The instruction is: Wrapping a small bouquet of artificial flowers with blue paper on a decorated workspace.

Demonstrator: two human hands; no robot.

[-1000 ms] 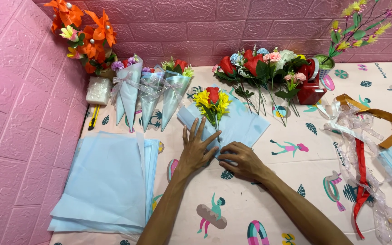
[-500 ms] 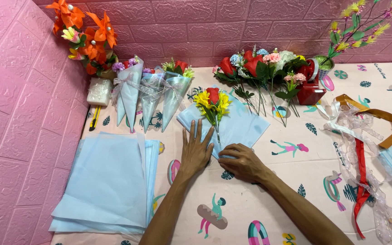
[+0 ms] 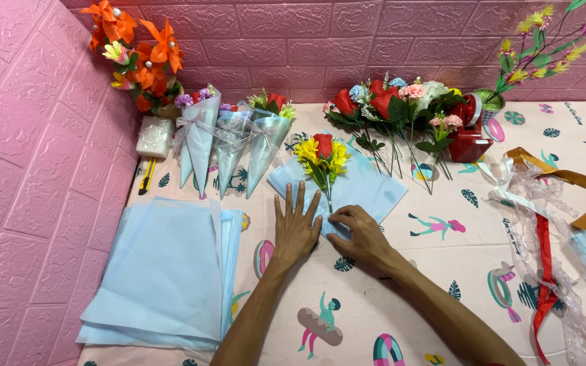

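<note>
**Pressing a blue sheet under a small flower bunch**

Resting flat on the near corner of the pale blue wrapping sheet (image 3: 361, 186), the left hand (image 3: 296, 227) has its fingers spread open and grips nothing. Just beside it, the right hand (image 3: 361, 237) curls its fingers closed on the same corner of the sheet, close to the lower end of the stems. The flower bunch (image 3: 322, 156), one red bloom between yellow ones, lies on the sheet's far half with its stems pointing toward the hands.

The sheet sits turned like a diamond on the patterned surface (image 3: 442, 271). Its right edge runs free, with open cloth beyond it until the tangle of ribbons (image 3: 544, 210) near the right border. To the left, the stack of blue sheets (image 3: 164, 271) lies near, a narrow strip of surface between its right edge and the left wrist. Three wrapped cones (image 3: 228, 142) lie just beyond the sheet's left corner, and loose flowers (image 3: 395, 108) lie along the pink wall (image 3: 306, 41) behind. Toward the person, the surface lies open on both sides of the forearms.
</note>
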